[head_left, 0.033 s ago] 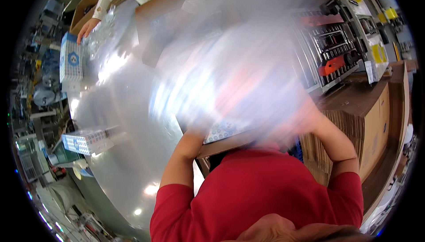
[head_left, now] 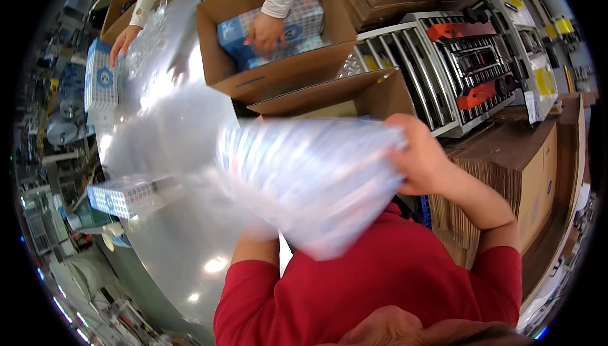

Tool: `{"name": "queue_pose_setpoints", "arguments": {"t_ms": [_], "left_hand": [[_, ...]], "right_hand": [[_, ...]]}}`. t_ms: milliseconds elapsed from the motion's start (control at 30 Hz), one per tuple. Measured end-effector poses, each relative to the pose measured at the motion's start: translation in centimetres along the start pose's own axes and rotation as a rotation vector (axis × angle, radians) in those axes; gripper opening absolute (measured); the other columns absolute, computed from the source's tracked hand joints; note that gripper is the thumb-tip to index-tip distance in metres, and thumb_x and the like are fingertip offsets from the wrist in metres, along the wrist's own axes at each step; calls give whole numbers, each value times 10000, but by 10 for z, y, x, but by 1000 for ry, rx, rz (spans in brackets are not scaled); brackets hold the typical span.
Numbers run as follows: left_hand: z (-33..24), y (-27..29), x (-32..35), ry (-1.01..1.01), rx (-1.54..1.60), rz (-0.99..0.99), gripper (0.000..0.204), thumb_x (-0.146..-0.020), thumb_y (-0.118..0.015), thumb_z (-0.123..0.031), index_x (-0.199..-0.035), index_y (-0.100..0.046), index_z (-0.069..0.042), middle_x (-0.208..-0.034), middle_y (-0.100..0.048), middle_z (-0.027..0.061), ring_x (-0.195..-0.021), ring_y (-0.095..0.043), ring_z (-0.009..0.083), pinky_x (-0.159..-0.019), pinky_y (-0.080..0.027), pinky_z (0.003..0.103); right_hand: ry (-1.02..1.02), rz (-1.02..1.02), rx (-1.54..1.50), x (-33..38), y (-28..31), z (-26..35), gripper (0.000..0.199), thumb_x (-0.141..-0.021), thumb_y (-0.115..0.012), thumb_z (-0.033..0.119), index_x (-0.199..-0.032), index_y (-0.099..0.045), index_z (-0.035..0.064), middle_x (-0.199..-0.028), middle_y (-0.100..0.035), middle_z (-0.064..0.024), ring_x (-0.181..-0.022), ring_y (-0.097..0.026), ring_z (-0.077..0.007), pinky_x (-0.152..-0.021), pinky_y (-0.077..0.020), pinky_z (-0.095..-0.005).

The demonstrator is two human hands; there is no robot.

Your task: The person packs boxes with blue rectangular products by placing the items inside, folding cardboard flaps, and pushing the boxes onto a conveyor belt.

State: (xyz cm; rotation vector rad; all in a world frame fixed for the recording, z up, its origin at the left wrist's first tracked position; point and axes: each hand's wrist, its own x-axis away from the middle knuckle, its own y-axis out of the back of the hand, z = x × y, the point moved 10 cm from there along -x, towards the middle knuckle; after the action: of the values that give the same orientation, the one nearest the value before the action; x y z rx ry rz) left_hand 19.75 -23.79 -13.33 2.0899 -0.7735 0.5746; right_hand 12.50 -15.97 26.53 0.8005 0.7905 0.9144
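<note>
In front of my chest is a white and blue patterned box (head_left: 310,178), tilted and smeared by motion. My right hand (head_left: 415,156) is closed on its right end. My left forearm (head_left: 256,241) runs up behind the box's lower left side, and the left hand itself is hidden there. Just beyond the patterned box, a brown carton (head_left: 335,102) stands with its flap raised; most of its inside is covered from view.
Across the metal table (head_left: 171,264), a person's hand (head_left: 266,32) rests on patterned boxes in another carton (head_left: 285,70). Two patterned boxes (head_left: 101,80) stand along the table's left side. To the right are a roller conveyor (head_left: 411,70) and stacked flat cardboard (head_left: 465,200).
The large blur above my hands has shrunk to the patterned box, now lower and nearer my chest. Both cartons and the other person's hand have come into view behind it.
</note>
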Motion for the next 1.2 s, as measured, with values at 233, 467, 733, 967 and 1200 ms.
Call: {"name": "queue_pose_setpoints", "arguments": {"t_ms": [233,467,733,967,1200], "left_hand": [[-41,67,87,41,367,54,476,-921,-384,-406,-1228,-521,-70,-1269,-489,174,-1185,-433,346,-981,-360,395],[21,55,278,206,568,-1167,285,-803,-525,-13,-1084,-569,-16,-1137,-558,182,-1067,-519,352,-903,-424,400],[13,-69,350,726,644,-1555,296,-773,-570,-28,-1069,-579,-38,-1169,-528,183,-1064,-510,354,-895,-421,399],[18,-197,482,1568,285,-1665,672,-698,-634,-191,-1306,-396,-35,-1364,-279,289,-1264,-280,433,-1021,-243,527],[4,-280,582,1691,341,-1745,612,-708,-688,-307,-1233,-482,-68,-1264,-410,192,-1191,-355,373,-950,-274,551]], "right_hand": [[-178,750,628,-8,-275,-175,715,-863,-466,114,-1435,-124,373,-1346,-346,-217,-1265,-315,-367,-956,-280,-609],[-431,1173,501,-19,-357,-211,960,-727,-658,122,-1452,-52,295,-1458,-79,-274,-1361,-106,-406,-990,-200,-648],[-377,1219,467,69,-389,-269,1055,-747,-664,435,-1438,105,223,-1475,210,-149,-1360,148,-382,-1067,-199,-505],[-420,973,-363,-53,-376,-236,630,-852,-569,256,-1361,-309,-8,-1351,-388,-227,-1222,-415,-313,-976,-357,-372],[-101,992,-175,-17,-342,-170,516,-844,-567,167,-1311,-411,11,-1286,-478,-182,-1121,-502,-255,-906,-417,-347]]}}
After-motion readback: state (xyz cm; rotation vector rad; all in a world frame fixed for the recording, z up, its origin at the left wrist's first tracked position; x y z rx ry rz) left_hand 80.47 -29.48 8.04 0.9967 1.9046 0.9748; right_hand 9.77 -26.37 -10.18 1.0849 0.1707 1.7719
